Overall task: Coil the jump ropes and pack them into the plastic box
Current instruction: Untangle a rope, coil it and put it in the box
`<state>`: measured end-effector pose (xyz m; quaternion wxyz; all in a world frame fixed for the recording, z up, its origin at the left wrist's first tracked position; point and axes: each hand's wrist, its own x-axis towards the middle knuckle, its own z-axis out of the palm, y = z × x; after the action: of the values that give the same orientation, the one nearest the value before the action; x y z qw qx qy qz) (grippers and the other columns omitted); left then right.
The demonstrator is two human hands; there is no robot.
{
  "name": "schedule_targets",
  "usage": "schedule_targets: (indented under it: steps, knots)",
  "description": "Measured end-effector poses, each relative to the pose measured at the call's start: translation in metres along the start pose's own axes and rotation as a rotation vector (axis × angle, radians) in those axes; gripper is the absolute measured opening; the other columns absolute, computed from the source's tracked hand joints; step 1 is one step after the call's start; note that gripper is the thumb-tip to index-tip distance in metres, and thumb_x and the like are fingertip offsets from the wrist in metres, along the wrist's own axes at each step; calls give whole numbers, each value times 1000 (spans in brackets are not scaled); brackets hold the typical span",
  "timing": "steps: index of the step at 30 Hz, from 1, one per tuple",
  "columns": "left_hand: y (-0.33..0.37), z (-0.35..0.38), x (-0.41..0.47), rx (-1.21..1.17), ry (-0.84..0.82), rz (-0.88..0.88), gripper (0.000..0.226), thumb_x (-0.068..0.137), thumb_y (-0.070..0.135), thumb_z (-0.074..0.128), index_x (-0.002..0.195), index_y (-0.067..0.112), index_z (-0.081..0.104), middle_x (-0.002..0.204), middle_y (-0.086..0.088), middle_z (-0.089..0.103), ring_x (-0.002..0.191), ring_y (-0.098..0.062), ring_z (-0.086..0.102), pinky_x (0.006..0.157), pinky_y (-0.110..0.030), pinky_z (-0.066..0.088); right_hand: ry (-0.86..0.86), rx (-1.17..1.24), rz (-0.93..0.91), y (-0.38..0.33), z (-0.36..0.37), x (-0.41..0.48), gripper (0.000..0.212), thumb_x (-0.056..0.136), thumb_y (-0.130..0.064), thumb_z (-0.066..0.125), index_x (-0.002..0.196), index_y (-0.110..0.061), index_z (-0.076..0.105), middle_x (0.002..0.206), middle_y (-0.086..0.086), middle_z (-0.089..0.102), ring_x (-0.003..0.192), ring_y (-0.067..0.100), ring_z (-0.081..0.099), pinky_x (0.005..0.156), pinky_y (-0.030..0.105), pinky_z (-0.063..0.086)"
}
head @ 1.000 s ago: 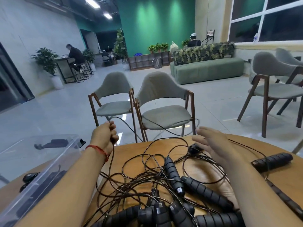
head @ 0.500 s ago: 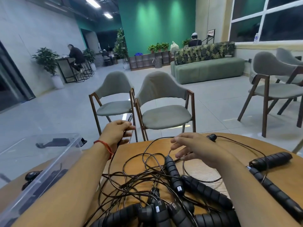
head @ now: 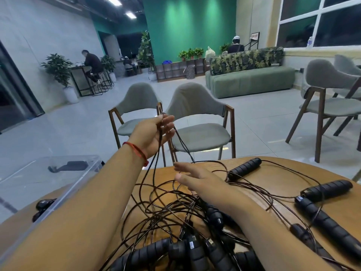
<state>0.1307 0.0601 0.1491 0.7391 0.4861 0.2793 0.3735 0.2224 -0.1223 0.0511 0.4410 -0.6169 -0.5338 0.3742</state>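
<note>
Items counted on the one round wooden surface [head: 283, 177]:

- One tangled heap of jump ropes [head: 166, 212], with thin dark cords, lies at the centre.
- At least eight black ribbed handles [head: 244, 169] are visible. Three lie apart at 3 o'clock. The rest are bunched at 6 o'clock and cut off by the lower edge, so the total cannot be fixed.
- One clear plastic box [head: 39, 173] stands at 9 o'clock, its near part out of frame. Dark items [head: 43, 204] show through its wall and cannot be identified.

Hands:

- The left hand [head: 154, 133] is raised at 12 o'clock of the heap. Its fingers are partly curled on several cord strands, which hang down to the pile. A red string circles the wrist.
- The right hand [head: 197, 180] hovers over the heap with fingers spread, gripping nothing.

Writing: a small pale label [head: 192, 245] on one handle is illegible.

Beyond the surface, two grey chairs [head: 195, 106] stand at 12 o'clock.
</note>
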Motion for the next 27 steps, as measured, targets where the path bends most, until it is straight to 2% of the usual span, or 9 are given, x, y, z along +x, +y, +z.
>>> schedule_targets:
  steps: [4,7,9,12,14,17,19,22,27]
  knots:
    - [2,30,-5,-172,-56,-95,19,109,3,42,119,-1,58,82,-6,69,59,-10,67,57,-26,60,22,72,-57,-9,11,-2,78,85,-88,54,155,-59,37,158,-25,47,146,1,43,124,49,37]
    - [-3,51,-10,-207,-109,-110,18,106,-4,42,106,-6,60,94,-11,65,64,-13,69,63,-29,63,41,146,-99,-21,18,-9,44,103,-64,53,143,-45,60,143,-23,64,136,-1,54,121,45,38]
    - [-7,59,-11,-113,-145,-73,15,106,-4,44,106,-3,59,103,-14,69,79,-17,74,77,-35,66,65,289,-137,-29,20,-11,29,111,-42,51,127,-27,71,128,-10,76,127,7,66,117,45,42]
    - [-11,56,-17,90,-199,-56,16,107,-2,44,104,5,57,119,-11,75,104,-22,76,94,-39,61,111,645,-116,-38,14,-12,34,108,-32,57,131,-9,66,128,8,75,123,24,71,113,52,51]
    - [-15,53,-22,228,-234,-79,18,108,7,49,111,6,67,125,-4,76,113,-18,75,96,-39,60,33,763,-89,-41,10,-14,44,104,-36,61,139,-10,61,133,10,72,123,29,71,111,54,54]
    - [-22,52,-21,375,-145,22,17,110,13,49,105,16,65,129,-1,74,112,-19,75,89,-39,59,59,591,-59,-43,12,-15,37,103,-36,67,136,-20,63,127,2,76,116,23,75,110,53,55]
    - [-23,52,-12,358,-59,73,15,110,16,49,116,13,63,129,0,73,105,-17,77,80,-37,59,93,487,-39,-43,17,-15,30,103,-34,69,130,-21,64,118,2,79,108,22,77,108,52,56]
    - [-20,54,-6,361,-16,81,38,110,30,51,140,7,55,125,2,74,98,-14,78,72,-35,58,49,477,-9,-45,21,-18,26,106,-35,66,126,-19,68,116,-1,80,108,21,77,105,50,59]
    - [-21,55,-13,456,-19,110,58,110,50,48,154,13,37,133,-1,65,112,-20,72,95,-48,60,99,566,41,-47,25,-18,33,107,-41,61,129,-18,68,119,-1,79,105,24,79,109,53,55]
